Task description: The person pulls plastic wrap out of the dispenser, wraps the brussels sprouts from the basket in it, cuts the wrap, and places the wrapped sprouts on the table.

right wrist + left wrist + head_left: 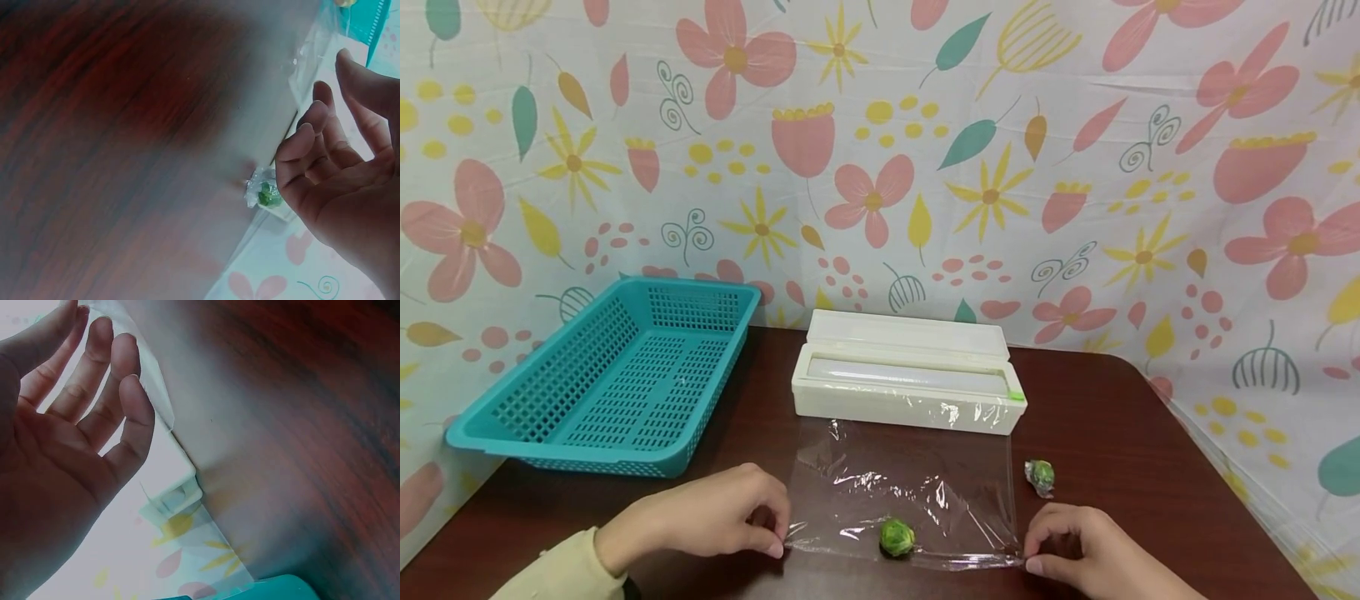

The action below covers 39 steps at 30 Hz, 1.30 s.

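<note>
Both hands are working corners here: the left hand (pixel 730 510) is pinching the clear film (pixel 925 467) at its near left, the right hand (pixel 1093 546) is pinching it at near right. Trouble could be brewing: an uneven pull might be setting the green sprout (pixel 897 537) rolling, since it's sitting right by the film's near edge, seemingly on top. Slack might be letting those creases cling together; a hard tug might be dragging the white box (pixel 902 408) behind. And the sprout, midway between the hands? It's looking round, leafy, yellowish in patches, unwrapped.
</note>
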Each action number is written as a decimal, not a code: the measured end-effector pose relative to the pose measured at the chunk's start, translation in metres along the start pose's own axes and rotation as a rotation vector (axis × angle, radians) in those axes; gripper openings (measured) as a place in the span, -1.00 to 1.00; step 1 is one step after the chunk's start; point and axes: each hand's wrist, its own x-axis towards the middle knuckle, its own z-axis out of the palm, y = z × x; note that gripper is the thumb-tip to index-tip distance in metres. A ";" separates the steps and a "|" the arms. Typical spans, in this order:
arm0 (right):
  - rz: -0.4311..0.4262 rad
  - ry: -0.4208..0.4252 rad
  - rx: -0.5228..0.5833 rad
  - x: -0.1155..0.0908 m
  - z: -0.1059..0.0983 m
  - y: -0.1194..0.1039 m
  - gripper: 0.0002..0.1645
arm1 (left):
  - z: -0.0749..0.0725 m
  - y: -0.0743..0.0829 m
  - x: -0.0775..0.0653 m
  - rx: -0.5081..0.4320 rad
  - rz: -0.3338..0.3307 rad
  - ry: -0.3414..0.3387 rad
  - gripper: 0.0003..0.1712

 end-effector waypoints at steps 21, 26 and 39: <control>0.262 0.024 0.042 -0.001 -0.001 0.000 -0.86 | 0.000 -0.013 0.005 -0.047 0.017 0.052 -0.83; 0.291 0.036 0.011 0.001 0.000 0.001 -0.88 | 0.001 -0.016 0.007 -0.041 -0.001 0.059 -0.82; 0.382 0.038 0.005 0.006 0.004 0.000 -0.90 | 0.003 -0.019 0.012 -0.003 -0.113 0.076 -0.75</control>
